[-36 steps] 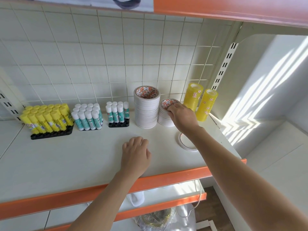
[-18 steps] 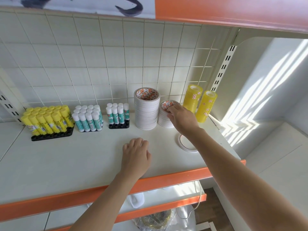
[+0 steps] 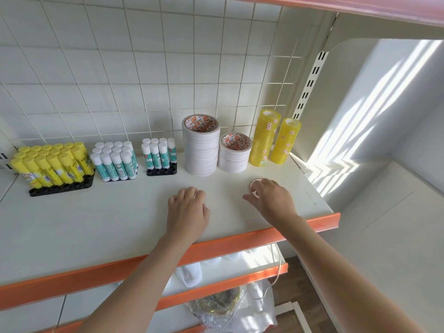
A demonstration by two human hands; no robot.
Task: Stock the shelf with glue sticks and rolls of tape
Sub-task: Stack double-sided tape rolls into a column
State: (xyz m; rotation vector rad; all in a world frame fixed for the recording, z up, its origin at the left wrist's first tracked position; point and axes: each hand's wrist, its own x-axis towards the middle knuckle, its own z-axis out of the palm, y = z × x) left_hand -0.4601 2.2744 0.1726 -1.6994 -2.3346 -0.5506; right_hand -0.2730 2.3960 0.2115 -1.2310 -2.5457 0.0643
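While right hand (image 3: pixel 269 200) hides tape roll (image 3: pixel 254 186), fingers grasping | left hand (image 3: pixel 187 212) flat, released

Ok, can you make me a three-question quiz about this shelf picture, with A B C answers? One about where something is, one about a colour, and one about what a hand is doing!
1. Where is the shorter white tape stack?
A. Left of the yellow glue sticks
B. Between the tall white tape stack and the yellow tape rolls
C. On the lower shelf

2. What colour is the shelf's front edge?
A. Orange
B. Blue
C. Green

3. What is the right hand doing?
A. Hanging off the shelf
B. Lying flat and empty
C. Reaching over a single tape roll on the shelf

Answers:
1 B, it stands right of the tall white tape stack and left of the yellow tape rolls.
2 A, the strip is orange.
3 C, its fingers curl round the roll.
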